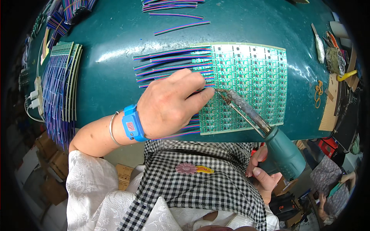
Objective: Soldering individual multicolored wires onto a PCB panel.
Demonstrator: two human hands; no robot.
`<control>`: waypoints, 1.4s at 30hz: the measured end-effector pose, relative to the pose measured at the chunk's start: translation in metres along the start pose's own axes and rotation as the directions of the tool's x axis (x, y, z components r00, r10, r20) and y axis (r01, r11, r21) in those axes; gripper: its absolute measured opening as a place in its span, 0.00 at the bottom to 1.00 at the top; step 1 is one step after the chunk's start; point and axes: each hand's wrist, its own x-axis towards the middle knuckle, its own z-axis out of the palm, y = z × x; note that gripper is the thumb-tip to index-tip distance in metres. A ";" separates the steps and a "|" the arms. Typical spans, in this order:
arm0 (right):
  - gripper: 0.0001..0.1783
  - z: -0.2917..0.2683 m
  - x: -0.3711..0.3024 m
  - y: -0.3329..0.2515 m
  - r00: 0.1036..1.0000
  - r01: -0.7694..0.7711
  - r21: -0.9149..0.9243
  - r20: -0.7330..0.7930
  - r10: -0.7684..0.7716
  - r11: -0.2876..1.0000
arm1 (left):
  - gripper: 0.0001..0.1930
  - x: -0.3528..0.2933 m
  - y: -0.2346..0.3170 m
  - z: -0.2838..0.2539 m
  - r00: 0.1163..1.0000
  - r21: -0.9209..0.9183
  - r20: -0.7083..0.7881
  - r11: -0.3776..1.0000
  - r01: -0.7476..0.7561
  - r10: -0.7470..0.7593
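A panel of green circuit boards (250, 88) lies on the table, with multicoloured ribbon wires (165, 65) running from its left side. My left hand (169, 100), in a blue wrist strap (133, 122), is closed in a pinch on a ribbon wire at the panel. Most of that wire is hidden under my hand. My right hand (264, 173) is wrapped round the grip of a green soldering gun (285, 152). The gun slants up and left, its tip close to my left fingertips at the boards.
Loose ribbon wires (181, 27) lie at the far side of the table. On the left stands a stack of wired panels (63, 84), near a white power strip (36, 96). Rubber bands (318, 94) and cardboard (329, 104) lie at the right. Another person (333, 184) is at lower right.
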 end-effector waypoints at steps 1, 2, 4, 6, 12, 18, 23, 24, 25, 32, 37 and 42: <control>0.22 -0.003 0.000 0.002 1.000 0.021 -0.022 0.022 -0.020 1.000 | 0.19 0.000 0.001 0.000 1.000 0.012 0.010 1.000 0.002 -0.002; 0.22 -0.008 0.001 0.005 0.998 0.042 -0.042 0.045 -0.040 0.998 | 0.18 -0.001 0.001 0.000 1.000 0.023 0.019 1.000 0.003 -0.004; 0.22 -0.009 0.001 0.005 0.997 0.057 -0.010 0.054 -0.056 0.998 | 0.18 0.000 0.002 0.000 1.000 0.033 0.014 0.999 -0.005 0.005; 0.23 -0.006 0.002 -0.002 0.998 0.043 0.097 0.038 -0.046 0.994 | 0.18 0.000 0.002 0.000 1.000 0.035 0.009 0.999 -0.010 0.010; 0.28 -0.007 -0.003 -0.011 0.995 -0.064 0.035 0.073 0.061 0.997 | 0.19 -0.001 0.003 0.000 1.000 0.051 0.015 0.999 -0.012 0.011; 0.26 -0.009 -0.005 -0.011 0.994 -0.081 -0.002 0.078 0.081 0.997 | 0.20 0.000 0.000 0.002 1.000 0.007 -0.011 1.000 -0.016 0.016; 0.23 -0.011 -0.003 -0.007 0.992 -0.044 -0.017 0.115 0.045 0.999 | 0.21 -0.001 -0.001 0.001 1.000 0.008 -0.012 1.000 -0.025 0.025; 0.22 -0.012 -0.002 -0.005 0.991 -0.037 -0.013 0.125 0.038 0.999 | 0.21 -0.001 0.000 0.001 1.000 0.019 -0.007 1.000 -0.025 0.025; 0.22 -0.010 -0.002 -0.003 0.995 -0.028 -0.011 0.094 0.029 1.000 | 0.21 -0.002 0.000 0.001 1.000 0.029 -0.002 0.999 -0.024 0.024; 0.22 -0.010 -0.006 0.004 0.999 0.026 -0.015 0.040 -0.026 1.000 | 0.21 0.004 0.004 0.002 0.998 0.102 0.028 0.993 -0.058 0.056; 0.22 -0.010 0.002 -0.003 0.996 0.040 0.087 0.072 -0.046 0.995 | 0.21 -0.002 0.006 0.001 0.999 0.133 0.017 0.990 -0.042 0.040; 0.23 -0.006 -0.003 -0.008 0.999 0.008 0.035 0.051 -0.010 0.999 | 0.21 -0.001 0.006 0.000 0.998 0.138 0.017 0.989 -0.056 0.054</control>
